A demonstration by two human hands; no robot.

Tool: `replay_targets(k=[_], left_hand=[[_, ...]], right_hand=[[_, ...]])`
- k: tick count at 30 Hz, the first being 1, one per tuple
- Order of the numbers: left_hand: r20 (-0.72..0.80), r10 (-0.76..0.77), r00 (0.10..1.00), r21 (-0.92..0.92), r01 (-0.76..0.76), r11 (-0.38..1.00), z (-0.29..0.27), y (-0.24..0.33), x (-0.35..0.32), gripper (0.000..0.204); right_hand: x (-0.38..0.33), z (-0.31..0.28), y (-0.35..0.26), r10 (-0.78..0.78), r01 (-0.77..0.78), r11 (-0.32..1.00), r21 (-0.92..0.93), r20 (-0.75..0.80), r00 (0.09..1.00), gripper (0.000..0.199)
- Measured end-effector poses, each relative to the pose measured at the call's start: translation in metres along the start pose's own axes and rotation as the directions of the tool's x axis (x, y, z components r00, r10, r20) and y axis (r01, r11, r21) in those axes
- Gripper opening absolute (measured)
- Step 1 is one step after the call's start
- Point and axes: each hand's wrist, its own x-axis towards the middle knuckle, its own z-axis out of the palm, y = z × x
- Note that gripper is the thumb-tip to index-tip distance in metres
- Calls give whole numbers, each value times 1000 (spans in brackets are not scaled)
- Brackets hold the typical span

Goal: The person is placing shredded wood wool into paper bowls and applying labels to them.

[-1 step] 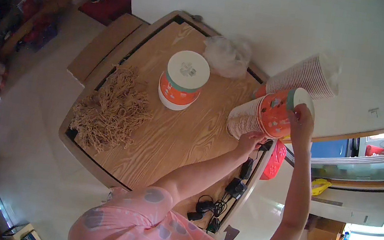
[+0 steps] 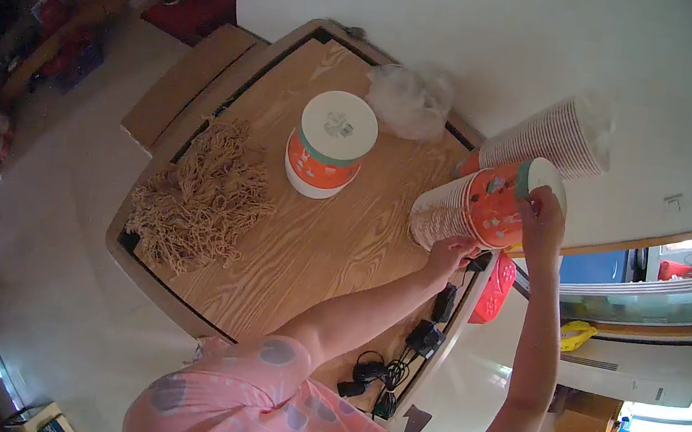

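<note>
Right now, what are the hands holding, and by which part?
Both hold one orange-and-white paper cup tipped on its side: left hand at the ribbed end, right hand at the other end.

Both arms stretched forward; left hand (image 2: 447, 255) curled low, right hand (image 2: 540, 220) gripping higher.

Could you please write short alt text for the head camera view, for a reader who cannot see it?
Both bare hands, left hand and right hand, hold a tilted stack of orange and white paper cups over a light wooden table. On the table stand a lidded orange and white paper tub and a heap of tan string.
</note>
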Motion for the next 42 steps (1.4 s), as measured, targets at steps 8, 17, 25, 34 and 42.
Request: replay_targets(k=[8,17,25,34,42], left_hand=[[10,3,1000,2,-3,1000,-11,-10,10,11],[28,-18,999,-32,19,999,-16,-12,4,15],[1,-17,1000,25,17,1000,-2,-19,2,10],[-13,-70,997,121,71,990,-2,-14,25,12],[-68,-38,997,53,42,998,-27,-19,29,9]], right_hand=[[-2,12,9,-18,15,998,-57,-39,999,17],[-52,4,-17,-141,119,987,-107,-223,965,19],[-143,83,115,293,-344,935,84,359,886,26],[-112,75,186,699,-366,576,731,-208,684,21],[-28,25,26,-50,1,947,-322,-145,988,34]])
